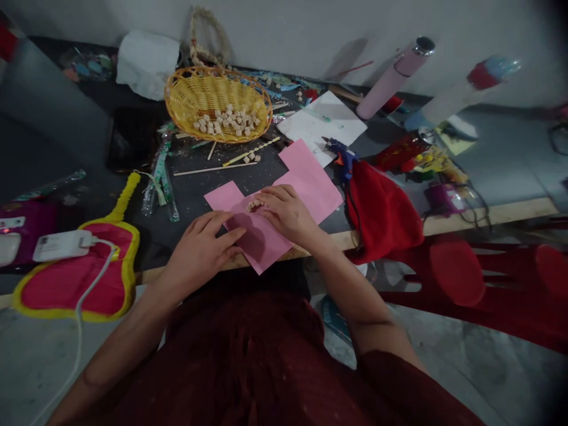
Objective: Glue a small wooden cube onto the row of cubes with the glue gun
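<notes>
The left hand lay spread at the pink paper; the right hand curled at a pale knobbly strip just to its left, whether clamped unclear. The strip, probably light and fragile, suited a gentle pinch.

Paper lies under the right hand, before the basket and left of the glue gun
</notes>
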Demonstrator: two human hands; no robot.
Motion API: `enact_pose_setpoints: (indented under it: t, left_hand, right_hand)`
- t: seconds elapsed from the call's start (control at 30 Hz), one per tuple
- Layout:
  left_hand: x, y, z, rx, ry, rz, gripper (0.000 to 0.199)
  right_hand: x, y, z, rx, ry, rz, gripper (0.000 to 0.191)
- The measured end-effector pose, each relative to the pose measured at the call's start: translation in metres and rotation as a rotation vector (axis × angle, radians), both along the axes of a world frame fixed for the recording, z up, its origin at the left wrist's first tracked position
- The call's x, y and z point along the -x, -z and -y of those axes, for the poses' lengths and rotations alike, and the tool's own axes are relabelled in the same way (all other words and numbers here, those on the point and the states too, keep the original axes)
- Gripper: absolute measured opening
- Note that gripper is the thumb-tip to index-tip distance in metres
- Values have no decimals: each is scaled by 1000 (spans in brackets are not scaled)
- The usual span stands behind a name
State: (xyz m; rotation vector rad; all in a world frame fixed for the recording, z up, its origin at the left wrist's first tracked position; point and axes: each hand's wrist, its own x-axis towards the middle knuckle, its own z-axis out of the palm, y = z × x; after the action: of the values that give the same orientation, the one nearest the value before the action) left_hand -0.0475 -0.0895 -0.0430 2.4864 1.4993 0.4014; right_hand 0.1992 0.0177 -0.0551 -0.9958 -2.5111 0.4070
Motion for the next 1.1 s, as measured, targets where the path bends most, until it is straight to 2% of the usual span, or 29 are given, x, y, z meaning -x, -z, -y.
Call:
enact_pose_setpoints:
  t: [0.23, 0.4, 0.7, 0.8, 0.97, 1.1]
  left_hand:
    - [0, 8, 2, -46, -10, -30, 34]
    - [-1, 10, 3, -66, -14, -37, 32]
    - [-2, 9, 2, -67, -7, -49, 33]
    - [-1, 10, 3, -52, -5, -34, 34]
    - [0, 11, 2, -56, 13, -43, 34]
    - [-3, 10, 6, -81, 25, -86, 33]
  right_hand:
    - [14, 9, -8, 8, 8, 14, 25]
    - [18, 15, -8, -6, 31, 0, 26]
    - [15, 15, -8, -30, 4, 10, 29]
    - [8, 9, -7, -18, 5, -18, 32]
    - [-18, -1, 3, -77, 156, -86, 35]
    - [-39, -2, 19, -98, 191, -111, 31]
